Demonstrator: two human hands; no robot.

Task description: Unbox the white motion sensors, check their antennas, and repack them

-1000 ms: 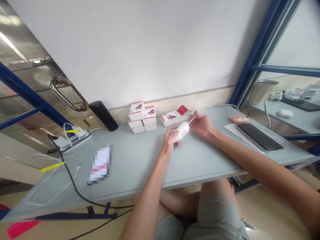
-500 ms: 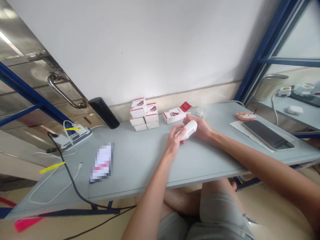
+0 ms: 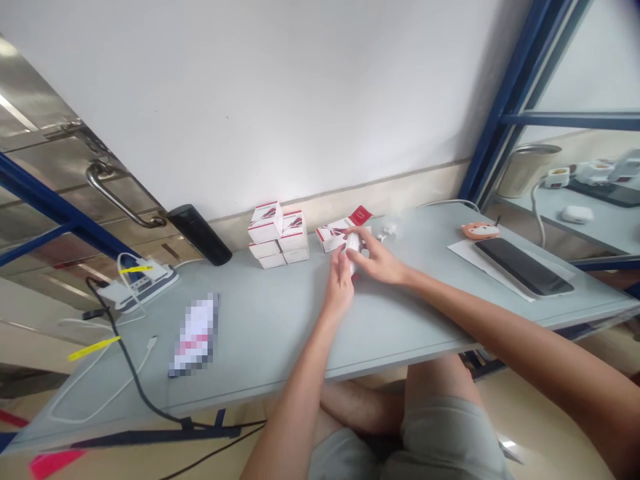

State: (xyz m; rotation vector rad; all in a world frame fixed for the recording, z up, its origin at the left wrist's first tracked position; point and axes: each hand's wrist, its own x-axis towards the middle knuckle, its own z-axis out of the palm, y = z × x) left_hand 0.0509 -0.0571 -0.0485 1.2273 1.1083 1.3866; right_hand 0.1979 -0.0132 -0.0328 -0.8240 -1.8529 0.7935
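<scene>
Both hands are together above the middle of the table around a small white block-like object [image 3: 353, 244], mostly covered by fingers; its kind cannot be made out. My left hand [image 3: 340, 279] grips it from the left and below, fingers closed. From the right, my right hand [image 3: 381, 259] holds its upper end and side, the fingers bent over it. Just behind lies a white-and-red box [image 3: 330, 237] with its red flap [image 3: 361, 215] raised. A small white item in clear wrapping [image 3: 389, 229] rests to the right of that box.
Several closed white-and-red boxes [image 3: 267, 225] are stacked against the wall. Left of them stands a tilted black cylinder [image 3: 200, 235]. A power strip [image 3: 147, 283], cables and a blurred flat item [image 3: 194, 337] lie at left. On the right are a black phone [image 3: 523, 267] and an orange item [image 3: 480, 231].
The white object has been turned more upright and brought slightly left. My right hand has shifted from behind it to over its top and right side. The view has moved slightly.
</scene>
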